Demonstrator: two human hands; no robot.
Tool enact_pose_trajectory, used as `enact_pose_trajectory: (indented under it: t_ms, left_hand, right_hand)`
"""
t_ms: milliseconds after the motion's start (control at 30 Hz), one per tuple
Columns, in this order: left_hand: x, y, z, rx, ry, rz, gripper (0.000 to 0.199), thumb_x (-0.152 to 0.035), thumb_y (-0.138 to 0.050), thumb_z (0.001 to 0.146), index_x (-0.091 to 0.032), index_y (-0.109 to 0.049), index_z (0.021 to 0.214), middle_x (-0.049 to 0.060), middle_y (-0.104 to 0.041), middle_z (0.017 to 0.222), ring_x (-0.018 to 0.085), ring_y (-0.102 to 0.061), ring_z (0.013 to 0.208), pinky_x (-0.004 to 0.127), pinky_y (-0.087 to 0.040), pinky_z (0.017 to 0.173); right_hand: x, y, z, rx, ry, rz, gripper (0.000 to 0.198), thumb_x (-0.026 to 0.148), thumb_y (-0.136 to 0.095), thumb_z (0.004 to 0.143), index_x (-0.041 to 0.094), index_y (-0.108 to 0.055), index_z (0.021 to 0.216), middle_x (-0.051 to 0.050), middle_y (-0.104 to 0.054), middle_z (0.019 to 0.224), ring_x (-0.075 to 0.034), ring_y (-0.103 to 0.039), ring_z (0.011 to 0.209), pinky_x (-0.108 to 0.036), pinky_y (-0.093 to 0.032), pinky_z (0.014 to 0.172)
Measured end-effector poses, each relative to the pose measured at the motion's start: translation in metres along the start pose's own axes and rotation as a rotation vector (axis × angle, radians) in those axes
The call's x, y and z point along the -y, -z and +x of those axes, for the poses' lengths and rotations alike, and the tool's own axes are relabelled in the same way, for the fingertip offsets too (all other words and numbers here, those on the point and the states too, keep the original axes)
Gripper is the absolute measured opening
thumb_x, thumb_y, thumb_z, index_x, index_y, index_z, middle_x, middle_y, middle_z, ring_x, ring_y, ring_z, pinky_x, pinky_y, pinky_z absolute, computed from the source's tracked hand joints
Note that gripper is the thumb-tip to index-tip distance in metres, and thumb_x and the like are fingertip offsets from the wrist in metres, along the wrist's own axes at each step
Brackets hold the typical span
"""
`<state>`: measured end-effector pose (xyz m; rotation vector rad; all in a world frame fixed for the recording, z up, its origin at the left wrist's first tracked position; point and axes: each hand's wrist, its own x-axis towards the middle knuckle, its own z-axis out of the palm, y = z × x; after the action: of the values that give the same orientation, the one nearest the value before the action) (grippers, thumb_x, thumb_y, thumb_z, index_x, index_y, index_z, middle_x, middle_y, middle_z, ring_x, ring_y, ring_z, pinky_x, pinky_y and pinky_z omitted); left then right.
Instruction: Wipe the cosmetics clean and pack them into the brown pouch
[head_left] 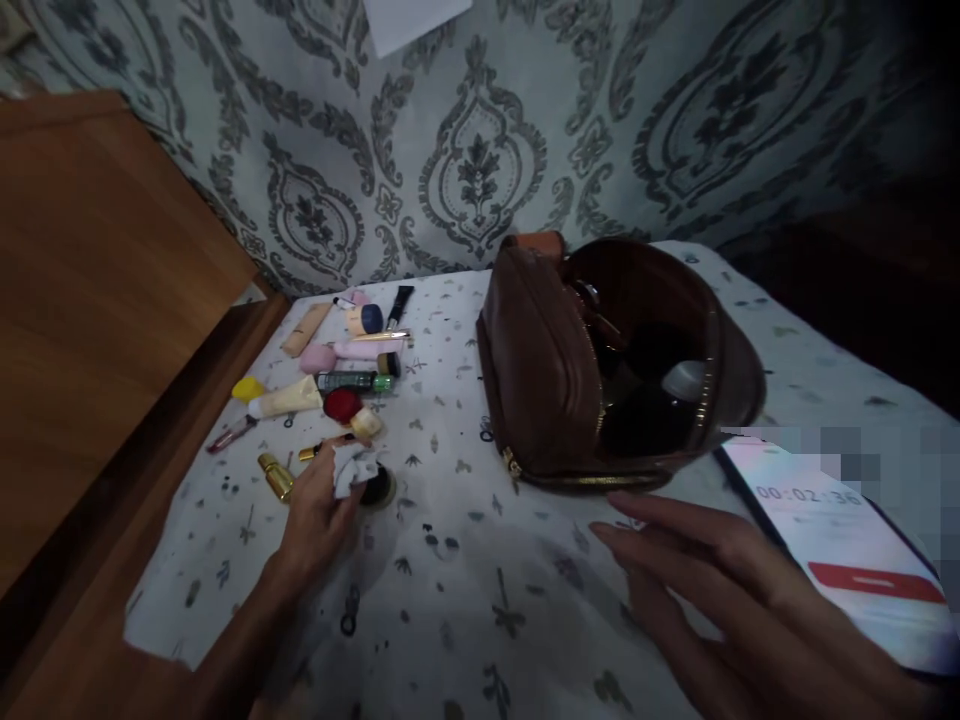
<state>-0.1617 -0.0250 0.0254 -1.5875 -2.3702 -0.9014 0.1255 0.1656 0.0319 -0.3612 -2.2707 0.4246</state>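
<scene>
My left hand (319, 505) is closed on a crumpled white tissue (354, 468). Right beside it lies a dark round jar (379, 487), partly covered by the tissue; whether the fingers touch the jar I cannot tell. A gold tube (276, 478) lies just left of that hand. My right hand (712, 580) is held with its fingers stretched out and nothing in them, in front of a brown toiletry bag (536, 370). The bag is unzipped, and a whitish rounded item (684, 380) shows inside its dark interior.
Several cosmetics lie at the left, among them a cream tube (289, 398), a dark green tube (346, 381), a red round container (343, 404) and a yellow item (247, 388). A phone (840, 550) with a running timer lies at the right. Patterned fabric (480, 170) hangs behind.
</scene>
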Motion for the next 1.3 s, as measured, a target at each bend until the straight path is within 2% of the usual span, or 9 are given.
enact_pose_trajectory:
  t_ms: [200,333,467,600,733,833,967,1100,1300]
  left_hand:
    - [0.017,0.032,-0.011,-0.235,0.58,-0.286,0.043,-0.053,-0.052,0.088,-0.017,-0.06,0.066,0.0,-0.059,0.063,0.014,-0.053,0.059,0.025,-0.045,0.059]
    - [0.033,0.061,-0.02,-0.392,0.745,-0.254,0.05,-0.063,-0.047,0.087,-0.02,-0.048,0.063,-0.004,-0.046,0.054,0.012,-0.04,0.051,0.023,-0.037,0.05]
    - [0.046,0.073,-0.022,-0.364,0.693,-0.258,0.048,-0.063,-0.045,0.087,-0.02,-0.051,0.066,-0.002,-0.053,0.06,0.015,-0.049,0.059,0.025,-0.044,0.058]
    - [0.054,0.067,-0.012,-0.321,0.431,-0.261,0.034,-0.049,-0.051,0.085,-0.018,-0.062,0.086,0.004,-0.068,0.086,0.021,-0.062,0.084,0.03,-0.051,0.08]
    - [0.049,0.053,-0.004,-0.127,0.167,-0.115,0.029,-0.032,-0.044,0.09,-0.018,-0.065,0.105,0.007,-0.071,0.105,0.022,-0.065,0.1,0.034,-0.05,0.091]
    - [0.037,0.041,-0.007,0.002,0.072,0.01,0.03,-0.026,-0.043,0.092,-0.02,-0.064,0.114,0.008,-0.071,0.113,0.021,-0.066,0.103,0.036,-0.05,0.094]
    - [0.028,0.029,-0.017,0.089,0.079,0.121,0.032,-0.025,-0.041,0.095,-0.022,-0.059,0.121,0.007,-0.071,0.114,0.022,-0.067,0.1,0.039,-0.053,0.089]
    - [0.035,0.024,-0.027,0.064,0.146,0.175,0.029,-0.027,-0.038,0.097,-0.02,-0.061,0.114,0.007,-0.073,0.098,0.022,-0.068,0.087,0.036,-0.053,0.08]
    - [0.047,0.035,-0.016,0.035,0.259,0.25,0.025,-0.034,-0.04,0.099,-0.022,-0.062,0.101,0.004,-0.072,0.086,0.021,-0.067,0.081,0.028,-0.046,0.072]
  right_hand:
    - [0.019,-0.034,0.007,0.113,0.108,0.089,0.023,0.012,-0.048,0.094,0.021,-0.064,0.108,-0.011,-0.064,0.113,-0.015,-0.07,0.086,-0.022,-0.057,0.066]
    - [0.031,-0.05,0.013,0.181,0.085,0.201,0.025,0.01,-0.046,0.094,0.02,-0.063,0.109,-0.01,-0.063,0.113,-0.011,-0.069,0.073,-0.021,-0.056,0.063]
    - [0.046,-0.063,0.022,0.301,0.007,0.296,0.023,0.012,-0.044,0.093,0.02,-0.065,0.101,-0.009,-0.063,0.109,-0.006,-0.058,0.053,-0.021,-0.051,0.051]
    - [0.062,-0.084,0.036,0.375,-0.097,0.401,0.023,0.018,-0.046,0.092,0.019,-0.068,0.098,-0.009,-0.063,0.107,-0.008,-0.057,0.055,-0.023,-0.05,0.051]
    - [0.07,-0.113,0.047,0.403,-0.251,0.555,0.022,0.022,-0.051,0.086,0.02,-0.071,0.095,-0.008,-0.063,0.1,-0.013,-0.062,0.068,-0.024,-0.05,0.055]
    - [0.069,-0.132,0.048,0.403,-0.376,0.629,0.022,0.024,-0.052,0.083,0.019,-0.07,0.094,-0.006,-0.063,0.092,-0.013,-0.062,0.067,-0.025,-0.049,0.057]
    - [0.062,-0.147,0.039,0.341,-0.446,0.655,0.023,0.026,-0.051,0.081,0.018,-0.069,0.093,-0.005,-0.061,0.089,-0.014,-0.06,0.064,-0.026,-0.047,0.056]
    - [0.058,-0.15,0.031,0.319,-0.467,0.667,0.021,0.026,-0.051,0.082,0.017,-0.068,0.09,-0.007,-0.06,0.092,-0.014,-0.06,0.064,-0.027,-0.047,0.055]
    - [0.059,-0.15,0.031,0.314,-0.366,0.553,0.021,0.024,-0.052,0.082,0.018,-0.071,0.089,-0.007,-0.064,0.091,-0.017,-0.061,0.073,-0.03,-0.048,0.065]
